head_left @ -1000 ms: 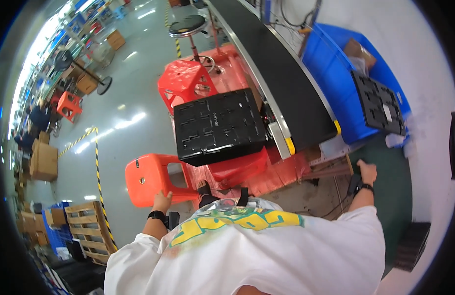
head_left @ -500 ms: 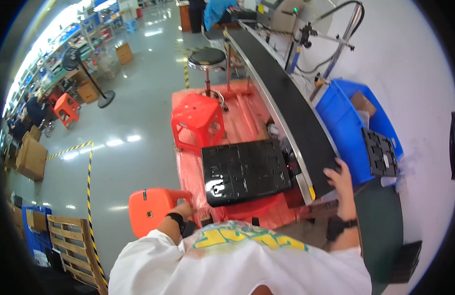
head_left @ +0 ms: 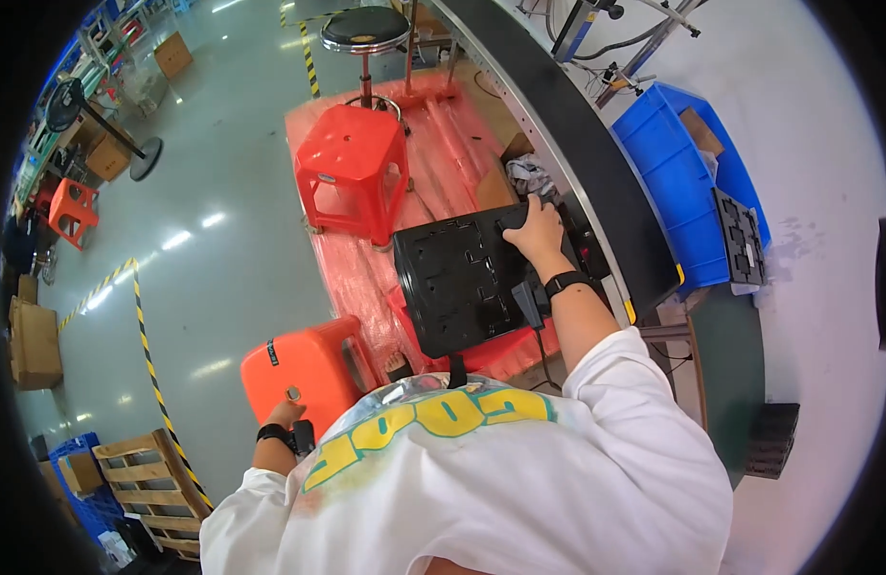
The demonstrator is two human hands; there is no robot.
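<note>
bright, even overhead light | white glare patches on glossy floor (head_left: 203, 249) left of red stool (head_left: 352, 168) | soft shadows | strong fisheye bending, dark rim | centre sharp

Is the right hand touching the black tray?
Touching. The head view shows the right hand lying flat on the black tray's far corner, with no gap.

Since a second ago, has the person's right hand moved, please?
Yes. The right hand has crossed from the green table side of the conveyor belt to the floor side and now rests on the black tray.
</note>
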